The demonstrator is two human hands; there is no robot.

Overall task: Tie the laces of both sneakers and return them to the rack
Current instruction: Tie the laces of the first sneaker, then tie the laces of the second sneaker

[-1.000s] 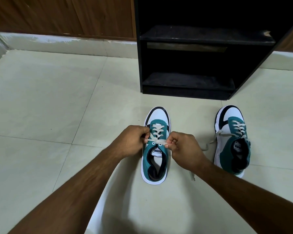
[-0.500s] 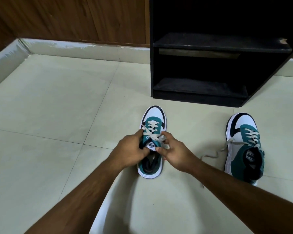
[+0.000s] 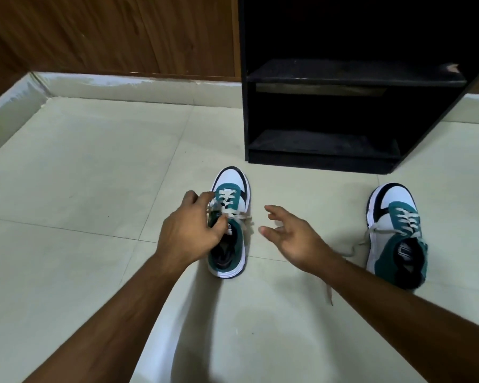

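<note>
Two teal, white and black sneakers stand on the tiled floor, toes pointing at the rack. My left hand point(image 3: 190, 230) grips the left sneaker point(image 3: 231, 214) at its tongue and collar, thumb inside the opening; its cream laces sit bunched beside my fingers. To the right of that shoe my right hand point(image 3: 291, 239) hovers with fingers spread, holding nothing. The right sneaker point(image 3: 396, 233) stands apart at the right, its loose lace point(image 3: 351, 251) trailing over the floor. The black shoe rack point(image 3: 321, 78) stands behind the shoes, with two bare shelves.
Wooden wall panelling point(image 3: 108, 34) and a pale skirting point(image 3: 116, 84) run along the back and left. Cream floor tiles point(image 3: 80, 167) stretch to the left of the shoes and in front of me.
My right hand has let go of the laces and moved off to the right, fingers spread. My left hand has shifted its hold to the left sneaker's tongue and collar.
</note>
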